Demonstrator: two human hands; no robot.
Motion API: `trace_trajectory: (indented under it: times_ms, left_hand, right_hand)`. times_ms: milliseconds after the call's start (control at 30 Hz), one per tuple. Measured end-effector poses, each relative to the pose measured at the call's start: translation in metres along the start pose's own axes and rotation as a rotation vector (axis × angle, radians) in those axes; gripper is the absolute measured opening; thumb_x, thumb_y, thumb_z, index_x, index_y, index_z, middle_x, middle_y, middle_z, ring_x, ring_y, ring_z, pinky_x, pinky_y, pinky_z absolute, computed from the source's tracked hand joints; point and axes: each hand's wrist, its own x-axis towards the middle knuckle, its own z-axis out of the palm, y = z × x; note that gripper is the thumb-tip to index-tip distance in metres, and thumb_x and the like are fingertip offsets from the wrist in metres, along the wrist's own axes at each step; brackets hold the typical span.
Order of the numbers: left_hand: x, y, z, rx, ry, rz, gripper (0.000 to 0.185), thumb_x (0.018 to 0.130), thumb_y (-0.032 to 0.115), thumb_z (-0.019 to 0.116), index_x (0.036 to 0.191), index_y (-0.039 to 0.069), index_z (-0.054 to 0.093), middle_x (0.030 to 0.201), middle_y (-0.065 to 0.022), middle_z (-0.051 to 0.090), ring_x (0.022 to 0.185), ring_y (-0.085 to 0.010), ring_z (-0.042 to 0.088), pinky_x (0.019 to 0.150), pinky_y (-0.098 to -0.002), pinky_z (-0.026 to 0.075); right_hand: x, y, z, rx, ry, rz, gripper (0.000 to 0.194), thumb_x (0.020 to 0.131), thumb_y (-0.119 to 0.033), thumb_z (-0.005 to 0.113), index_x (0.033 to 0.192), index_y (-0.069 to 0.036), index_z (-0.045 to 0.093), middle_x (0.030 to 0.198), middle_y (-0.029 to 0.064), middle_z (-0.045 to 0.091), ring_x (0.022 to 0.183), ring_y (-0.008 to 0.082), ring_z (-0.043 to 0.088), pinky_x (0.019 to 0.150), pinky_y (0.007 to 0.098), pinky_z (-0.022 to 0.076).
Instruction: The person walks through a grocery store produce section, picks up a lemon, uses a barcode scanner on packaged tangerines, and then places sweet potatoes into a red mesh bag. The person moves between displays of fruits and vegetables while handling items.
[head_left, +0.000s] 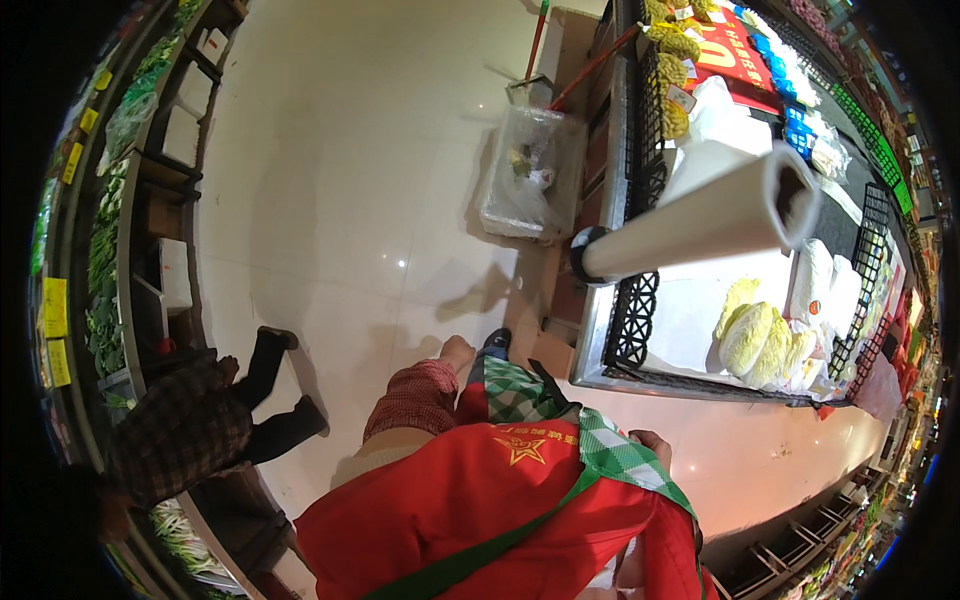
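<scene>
My left hand (457, 352) hangs beside my body, below a red patterned sleeve; its fingers look curled, with nothing seen in them. Partly hidden behind the green checked apron (630, 461), my right hand (652, 444) is at my other side, and its grip cannot be made out. I wear a red vest (480, 495). Ahead to the right, a large roll (697, 214) with a hollow core juts up from a black holder at the edge of a produce stand (592, 337). Napa cabbages (750, 345) lie on the stand, near white wrapped produce (825, 285).
A person (187, 427) in a plaid top is at the left, by shelves of leafy greens (105, 300). A plastic-covered box (532, 172) stands on the floor against the stand, with red-handled tools (537, 41) behind it. Black mesh dividers (636, 319) edge the stand.
</scene>
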Motion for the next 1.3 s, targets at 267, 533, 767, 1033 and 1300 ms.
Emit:
trace_trajectory:
  times_ms: [267, 533, 767, 1033, 1300]
  left_hand:
    - [-0.006, 0.06, 0.03, 0.509, 0.163, 0.447, 0.03, 0.083, 0.031, 0.062, 0.079, 0.003, 0.074, 0.093, -0.0191, 0.071, 0.087, -0.0386, 0.068, 0.077, -0.0505, 0.054]
    - [-0.082, 0.135, 0.1, 1.072, -0.221, 0.853, 0.023, 0.093, 0.025, 0.057, 0.103, 0.01, 0.072, 0.089, -0.0194, 0.071, 0.083, -0.0337, 0.07, 0.071, -0.0516, 0.053]
    - [-0.122, 0.279, 0.249, 0.657, -0.406, 0.396, 0.025, 0.092, 0.024, 0.058, 0.107, 0.01, 0.072, 0.096, -0.0189, 0.071, 0.09, -0.0337, 0.069, 0.078, -0.0486, 0.052]
    - [-0.133, 0.441, 0.442, 0.884, -0.563, 0.577, 0.028, 0.09, 0.023, 0.059, 0.111, 0.011, 0.073, 0.104, -0.0184, 0.071, 0.098, -0.0337, 0.068, 0.086, -0.0453, 0.052]
    - [-0.19, 0.705, 0.672, 0.784, -0.552, 0.832, 0.031, 0.086, 0.026, 0.064, 0.108, 0.008, 0.075, 0.108, -0.0192, 0.071, 0.105, -0.0358, 0.068, 0.092, -0.0429, 0.053]
  right_hand:
    - [-0.037, 0.111, -0.048, 0.071, 0.11, -0.09, 0.014, 0.089, -0.019, 0.072, 0.095, -0.007, 0.076, 0.085, 0.0134, 0.073, 0.07, 0.0237, 0.071, 0.064, 0.0341, 0.056]
    - [-0.102, 0.253, -0.113, -0.019, 0.439, -0.088, 0.014, 0.087, -0.023, 0.068, 0.085, -0.009, 0.073, 0.089, 0.0106, 0.071, 0.083, 0.0306, 0.067, 0.076, 0.0411, 0.054]
    - [-0.139, 0.324, -0.171, 0.012, 0.675, 0.05, 0.033, 0.09, -0.035, 0.069, 0.074, -0.006, 0.065, 0.07, 0.011, 0.066, 0.063, 0.0306, 0.064, 0.06, 0.0398, 0.0519]
    - [-0.123, 0.483, -0.32, 0.029, 0.928, 0.057, 0.018, 0.089, -0.023, 0.07, 0.082, -0.006, 0.07, 0.078, 0.0136, 0.067, 0.072, 0.0341, 0.066, 0.065, 0.0407, 0.053]
    - [-0.213, 0.663, -0.406, 0.06, 0.721, 0.721, 0.035, 0.09, -0.037, 0.067, 0.077, -0.005, 0.067, 0.074, 0.0151, 0.067, 0.072, 0.037, 0.065, 0.067, 0.0466, 0.0509]
